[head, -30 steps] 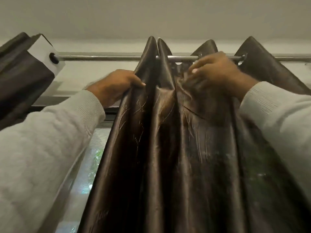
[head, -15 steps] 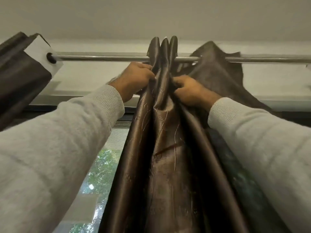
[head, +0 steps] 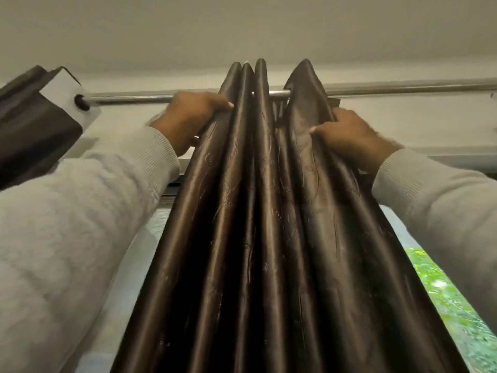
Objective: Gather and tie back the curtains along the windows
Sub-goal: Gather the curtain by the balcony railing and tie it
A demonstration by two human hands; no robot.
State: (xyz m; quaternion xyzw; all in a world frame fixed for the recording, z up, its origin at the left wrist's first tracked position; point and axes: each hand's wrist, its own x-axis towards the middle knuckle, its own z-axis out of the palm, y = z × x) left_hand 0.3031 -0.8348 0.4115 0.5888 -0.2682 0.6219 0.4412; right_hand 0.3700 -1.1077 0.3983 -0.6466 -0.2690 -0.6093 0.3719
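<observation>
Overhead, hands around unlabelled curtain.

1. Curtain: glossy dark brown satin, faint embossed swirl pattern.
2. Curtain rod: silver metal.
3. Sleeves: pale grey knit, ribbed cuffs.
4. Second curtain: dark brown, white lining.

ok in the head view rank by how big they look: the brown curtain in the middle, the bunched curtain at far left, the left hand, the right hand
1. Middle brown curtain, by far the largest.
2. Bunched curtain at far left, partly cut off by the frame edge.
3. Left hand and right hand look about alike, so I won't rank them.
</observation>
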